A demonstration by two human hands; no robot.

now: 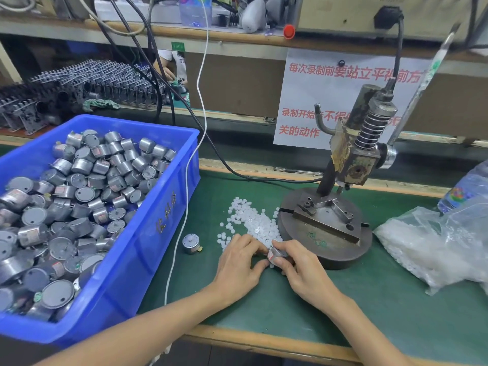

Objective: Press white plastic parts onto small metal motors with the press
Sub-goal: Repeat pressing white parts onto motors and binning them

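The step in hand appeared to be seating a white part on the motor's shaft before it went under the press (pixel 353 159). To do it well, the motor (pixel 276 255) probably needed to be held shaft-up and steady while a single part was picked from the near edge of the pile and set squarely over the shaft; a tilted part would likely jam or split once the ram came down. The right hand (pixel 299 272), low in the centre of the frame, gripped the motor between thumb and fingers. The left hand (pixel 235 262), just to its left, had its curled fingertips at the pile's near edge and its thumb reaching toward the motor; whether it pinched a part could not be told. The motor was a small silver cylinder with a reddish label on its side, its shaft hidden by the fingers. It sat just in front of the press's round base (pixel 327 249), not yet in the angled fixture. The white plastic parts (pixel 253 220) were tiny translucent discs, heaped loosely on the green mat (pixel 369 313) at centre frame. A spare motor (pixel 190 243) stood alone to the left, beside the blue bin (pixel 148 233) full of others.
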